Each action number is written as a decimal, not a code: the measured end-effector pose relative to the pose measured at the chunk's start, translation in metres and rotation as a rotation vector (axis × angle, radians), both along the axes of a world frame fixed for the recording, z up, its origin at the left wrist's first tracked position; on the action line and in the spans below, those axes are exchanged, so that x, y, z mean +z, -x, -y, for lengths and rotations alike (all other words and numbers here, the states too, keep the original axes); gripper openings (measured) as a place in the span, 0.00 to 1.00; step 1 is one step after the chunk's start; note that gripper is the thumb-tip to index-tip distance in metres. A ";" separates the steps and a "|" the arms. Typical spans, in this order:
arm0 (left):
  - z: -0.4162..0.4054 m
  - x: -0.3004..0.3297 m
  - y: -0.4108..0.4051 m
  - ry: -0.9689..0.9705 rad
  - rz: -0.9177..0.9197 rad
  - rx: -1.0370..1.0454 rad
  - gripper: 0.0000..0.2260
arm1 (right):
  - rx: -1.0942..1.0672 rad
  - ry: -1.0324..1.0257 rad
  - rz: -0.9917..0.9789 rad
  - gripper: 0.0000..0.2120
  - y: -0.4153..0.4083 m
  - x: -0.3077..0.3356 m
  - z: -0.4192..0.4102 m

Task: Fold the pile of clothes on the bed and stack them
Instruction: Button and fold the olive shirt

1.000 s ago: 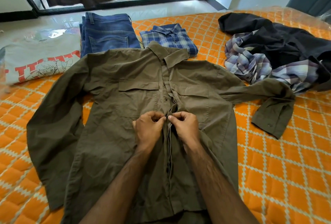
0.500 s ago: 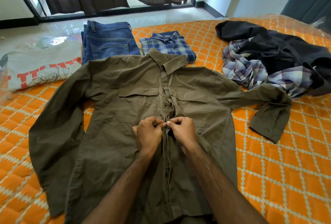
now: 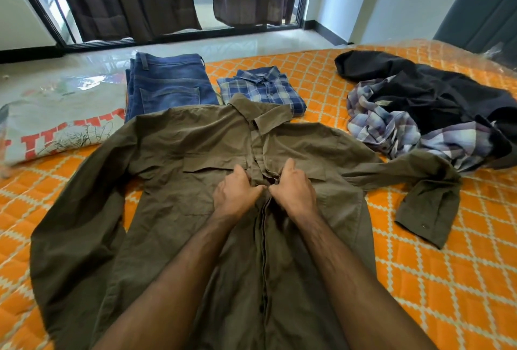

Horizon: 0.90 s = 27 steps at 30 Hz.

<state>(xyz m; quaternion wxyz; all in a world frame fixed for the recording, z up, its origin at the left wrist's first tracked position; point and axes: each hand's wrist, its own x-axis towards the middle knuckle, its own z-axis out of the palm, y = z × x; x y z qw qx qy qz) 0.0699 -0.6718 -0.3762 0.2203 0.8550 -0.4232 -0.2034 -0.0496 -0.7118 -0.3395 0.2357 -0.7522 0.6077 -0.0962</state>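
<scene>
Buttoning comes first: my left hand [image 3: 237, 196] and right hand [image 3: 293, 190] pinch the olive shirt [image 3: 179, 165] placket below its collar, folding next.

The spread olive-green button shirt [image 3: 173, 210] covers the middle of the orange quilted bed [image 3: 447, 279]. Bare quilt lies open at 3 to 5 o'clock of it, past the bent right sleeve, and in a narrower strip at 8 to 9 o'clock. At 11 o'clock the folded blue denim jeans [image 3: 167, 84] touch the shirt's shoulder; at 12 the folded blue plaid shirt [image 3: 265, 89] meets the collar. At 10 lies a grey printed T-shirt [image 3: 56, 128]. At 2 o'clock a rumpled heap of black and pale plaid clothes [image 3: 419, 115] blocks that corner.
</scene>
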 end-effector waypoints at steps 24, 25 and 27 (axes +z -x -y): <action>-0.007 -0.014 -0.003 0.157 -0.323 0.252 0.10 | -0.199 -0.226 0.422 0.05 0.005 -0.025 0.003; -0.008 -0.015 -0.001 0.178 -0.325 0.254 0.09 | -0.205 -0.215 0.455 0.04 0.001 -0.027 0.002; -0.012 -0.017 0.003 0.219 -0.328 0.260 0.07 | -0.211 -0.159 0.461 0.02 -0.005 -0.030 -0.004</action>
